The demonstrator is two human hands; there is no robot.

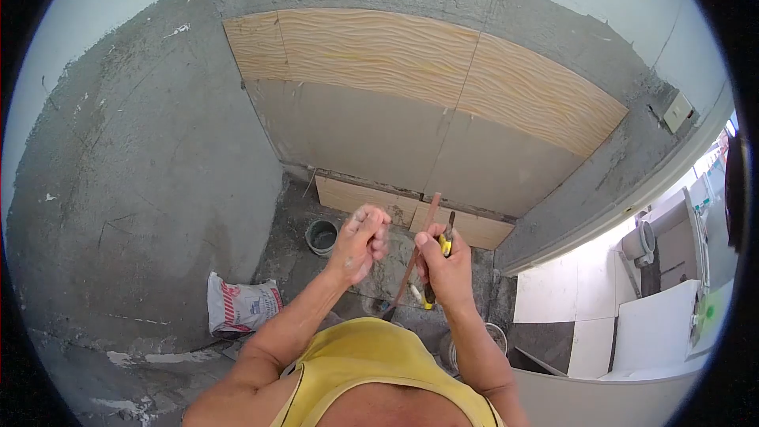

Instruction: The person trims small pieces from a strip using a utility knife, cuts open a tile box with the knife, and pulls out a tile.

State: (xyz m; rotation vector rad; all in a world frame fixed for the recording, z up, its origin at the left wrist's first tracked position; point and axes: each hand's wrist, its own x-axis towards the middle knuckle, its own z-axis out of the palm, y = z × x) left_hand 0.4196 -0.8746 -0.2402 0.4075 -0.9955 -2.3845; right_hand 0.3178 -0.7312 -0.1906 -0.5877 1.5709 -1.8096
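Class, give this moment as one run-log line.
left hand: curled, contents unclear | right hand: gripping yellow-black tool, brown strip alongside | below: bucket, bag

- We are seeing a printed sack (243, 305) leaning by the wall, left of the left hand (362, 243) and nearer the body.
- We are noticing a bucket (321, 251) standing just left of that hand.
- We are spotting a switch plate (677, 112) sitting high on the wall, right of the right hand (444, 267).
- We are viewing pale floor tiles (545, 300) and a white panel (656, 336) lying farther right of it.
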